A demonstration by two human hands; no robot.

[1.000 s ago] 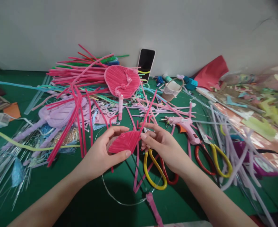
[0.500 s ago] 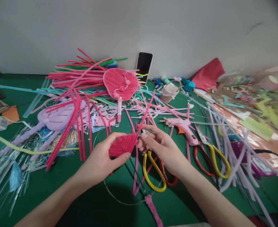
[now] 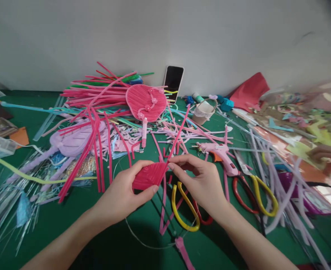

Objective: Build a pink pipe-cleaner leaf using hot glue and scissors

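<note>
My left hand [image 3: 131, 183] grips a folded panel of crimson pipe cleaners [image 3: 148, 176], thumb on the near face and fingers behind. One long pipe cleaner [image 3: 179, 131] sticks up from the panel's right corner. At that corner my right hand [image 3: 196, 178] pinches its base between thumb and forefinger. Scissors with yellow and red handles [image 3: 186, 223] lie just below my right hand, their blades hidden. Behind the hands rests a finished-looking pink fan [image 3: 146, 102] with small flowers and a wrapped handle.
A pink glue gun [image 3: 218, 153] and second scissors [image 3: 266, 197] lie to the right. Pink pipe cleaners [image 3: 95, 93] and a lilac fan [image 3: 75, 138] cover the left. A phone [image 3: 173, 80] leans on the wall beyond a small basket [image 3: 203, 110]. Another person's hand [image 3: 328, 153] shows at far right.
My right fingers have closed into a pinch at the panel's corner. The view has shifted slightly, and another person's hand has appeared at the right edge.
</note>
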